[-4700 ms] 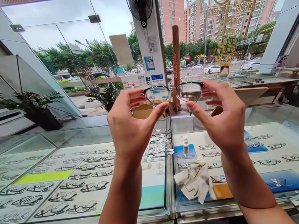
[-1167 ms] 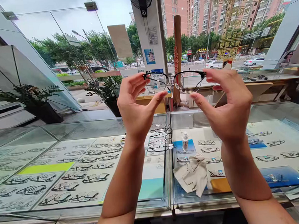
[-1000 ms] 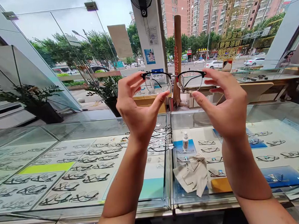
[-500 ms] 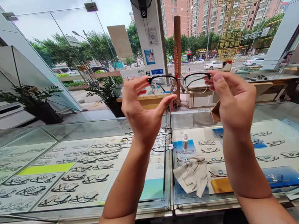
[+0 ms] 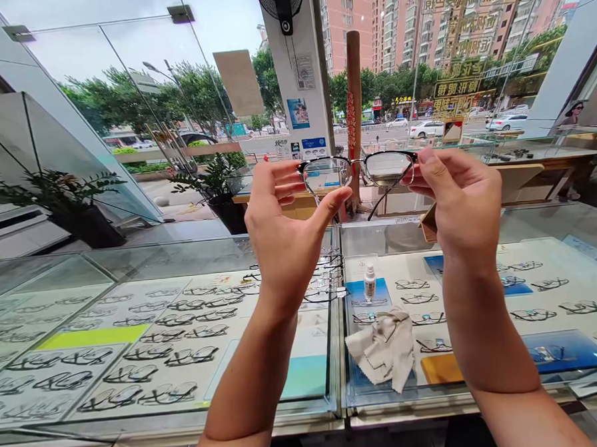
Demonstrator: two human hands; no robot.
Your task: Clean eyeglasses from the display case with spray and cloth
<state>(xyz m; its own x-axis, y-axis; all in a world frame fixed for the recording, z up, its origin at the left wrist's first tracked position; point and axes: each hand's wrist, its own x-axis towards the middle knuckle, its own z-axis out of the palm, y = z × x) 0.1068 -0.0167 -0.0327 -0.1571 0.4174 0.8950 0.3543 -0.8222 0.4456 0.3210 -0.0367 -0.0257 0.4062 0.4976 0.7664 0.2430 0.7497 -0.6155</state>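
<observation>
Both my hands hold up a pair of eyeglasses (image 5: pixel 356 160) with black upper rims and clear lenses, raised above the counter. At the left end of the frame, the fingers of my left hand (image 5: pixel 285 234) grip the corner; its thumb extends under the left lens. My right hand (image 5: pixel 462 205) pinches the opposite corner between thumb and fingers. One dark temple arm slants down below the right lens. Beneath, a beige cloth (image 5: pixel 382 349) lies crumpled on the glass counter top, and a small white bottle (image 5: pixel 370 283) stands behind it.
Glass display counters (image 5: pixel 343 381) hold many rows of eyeglasses. Several frames (image 5: pixel 326 275) are grouped behind my left forearm. Potted plants (image 5: pixel 216 188) stand beyond the counter, near a wooden post (image 5: pixel 354 80) and large windows. A wall fan (image 5: pixel 283 7) hangs above.
The eyeglasses have tilted, so a temple arm now points downward below the lenses. My right hand has shifted slightly left, and the left hand has turned a little.
</observation>
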